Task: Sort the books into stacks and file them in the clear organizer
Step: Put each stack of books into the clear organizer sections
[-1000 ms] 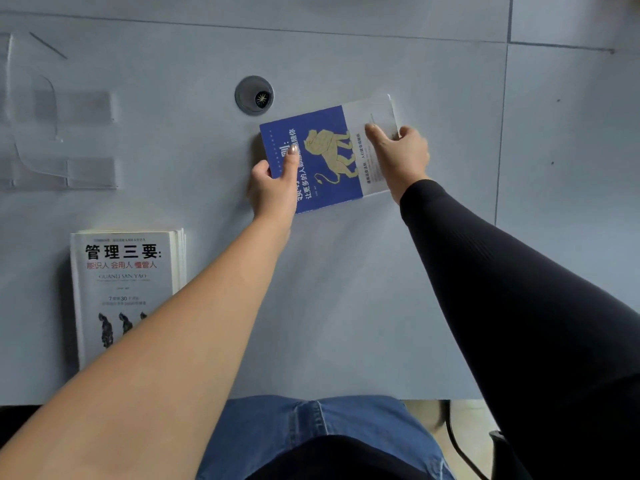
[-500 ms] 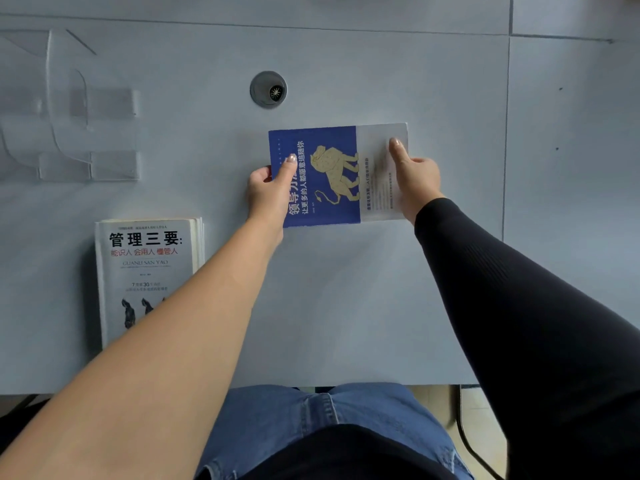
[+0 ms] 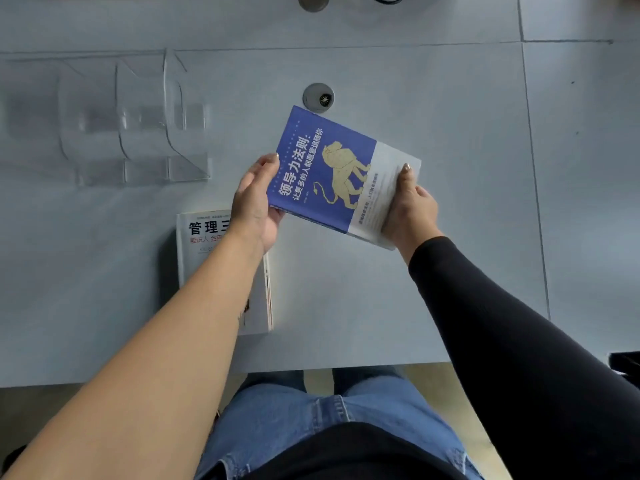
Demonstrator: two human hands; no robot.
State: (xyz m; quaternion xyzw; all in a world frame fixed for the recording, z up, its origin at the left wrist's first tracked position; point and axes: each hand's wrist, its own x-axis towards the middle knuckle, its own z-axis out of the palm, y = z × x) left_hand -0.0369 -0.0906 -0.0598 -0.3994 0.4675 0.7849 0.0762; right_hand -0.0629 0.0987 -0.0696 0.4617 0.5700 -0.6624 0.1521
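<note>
A blue book (image 3: 322,157) with a gold lion and a white band is lifted off the grey table (image 3: 433,289), tilted. My left hand (image 3: 254,206) grips its left short edge and my right hand (image 3: 410,209) grips its white end. A stack of white books (image 3: 204,237) with black and red lettering lies near the front, partly hidden under my left forearm. The clear organizer (image 3: 138,133) stands at the back left, its slots holding nothing.
A round grey cable grommet (image 3: 318,97) sits in the table just behind the blue book. A second grommet (image 3: 313,1) and a black cable are at the top edge. A table seam (image 3: 533,185) runs down the right side.
The blue book came off the table and toward me, now tilted and held in both hands. The view shifted, so the white stack and organizer sit further right.
</note>
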